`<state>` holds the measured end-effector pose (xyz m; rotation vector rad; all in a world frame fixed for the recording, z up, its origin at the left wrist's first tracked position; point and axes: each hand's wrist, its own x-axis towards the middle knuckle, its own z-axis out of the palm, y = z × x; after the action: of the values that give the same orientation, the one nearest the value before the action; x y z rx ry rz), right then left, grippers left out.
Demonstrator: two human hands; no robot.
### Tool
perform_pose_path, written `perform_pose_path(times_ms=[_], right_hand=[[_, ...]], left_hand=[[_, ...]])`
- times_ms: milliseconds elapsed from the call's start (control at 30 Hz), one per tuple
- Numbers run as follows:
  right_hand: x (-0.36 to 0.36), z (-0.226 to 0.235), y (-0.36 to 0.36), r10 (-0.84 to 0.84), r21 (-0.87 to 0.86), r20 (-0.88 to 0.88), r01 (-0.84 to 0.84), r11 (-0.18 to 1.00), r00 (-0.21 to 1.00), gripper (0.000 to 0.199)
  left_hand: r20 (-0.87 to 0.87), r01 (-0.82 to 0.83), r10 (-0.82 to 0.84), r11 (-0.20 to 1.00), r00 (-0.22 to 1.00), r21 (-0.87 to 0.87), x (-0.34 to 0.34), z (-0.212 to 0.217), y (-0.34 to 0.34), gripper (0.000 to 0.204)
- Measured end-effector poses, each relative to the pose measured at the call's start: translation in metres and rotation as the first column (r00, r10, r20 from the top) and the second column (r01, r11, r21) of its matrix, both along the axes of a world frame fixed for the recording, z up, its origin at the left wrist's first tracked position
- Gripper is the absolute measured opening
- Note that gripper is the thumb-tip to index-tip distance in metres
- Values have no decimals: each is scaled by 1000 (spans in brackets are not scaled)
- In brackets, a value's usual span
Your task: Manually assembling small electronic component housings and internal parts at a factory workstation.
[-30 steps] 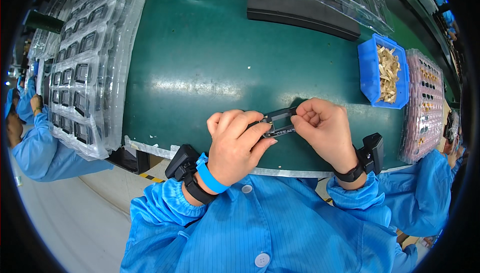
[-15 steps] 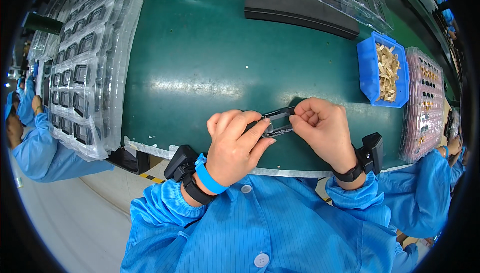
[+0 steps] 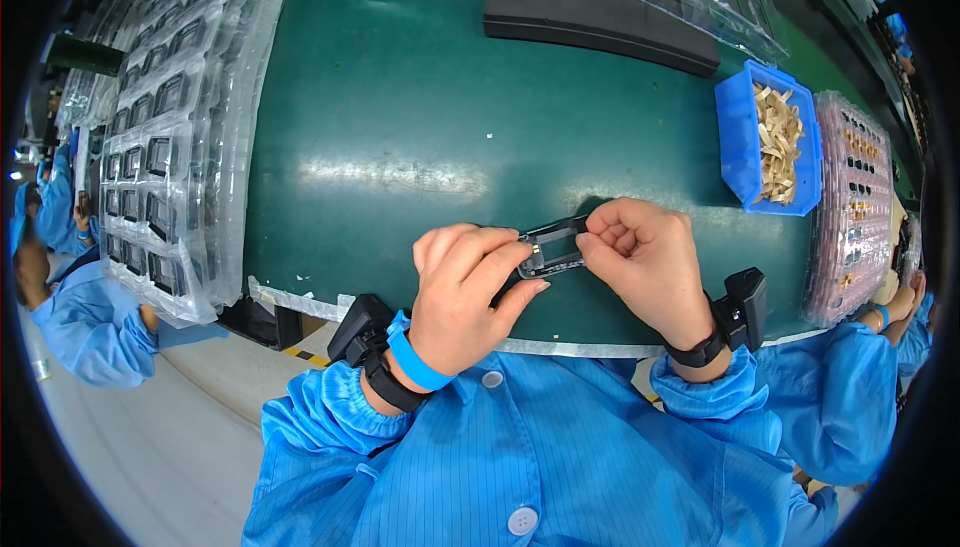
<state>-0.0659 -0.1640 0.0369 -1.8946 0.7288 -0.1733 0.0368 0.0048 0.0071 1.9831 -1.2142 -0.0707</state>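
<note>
Both hands meet over the near edge of a green belt [image 3: 400,147]. My left hand [image 3: 468,292] grips the left end of a small black rectangular frame part [image 3: 553,249]. My right hand [image 3: 648,262] pinches the frame's right end with fingertips curled over it. The frame is held level just above the belt. Each wrist carries a black strapped device, and the left wrist also has a blue band.
Clear plastic trays of black parts [image 3: 160,167] are stacked at the left. A long black bar [image 3: 600,27] lies at the far side under more clear trays. A blue bin of tan pieces [image 3: 770,142] and a pink tray [image 3: 860,207] stand at the right. Other workers in blue sit on both sides.
The hands have barely shifted; the fingers adjust slightly on the black frame, which stays between them.
</note>
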Motion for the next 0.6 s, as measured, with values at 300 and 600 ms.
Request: perform_pose_path(times_ms=[300,600], right_hand=[[-1,-3,1,-2,-55,44,5,998,999,11],[-1,3,9,-63,-199,79,77,977,995,16]], left_hand=[[66,33,-32,999,997,-7,0,0,0,23],[40,-27,27,999,999,-19,-7,1,-2,29]])
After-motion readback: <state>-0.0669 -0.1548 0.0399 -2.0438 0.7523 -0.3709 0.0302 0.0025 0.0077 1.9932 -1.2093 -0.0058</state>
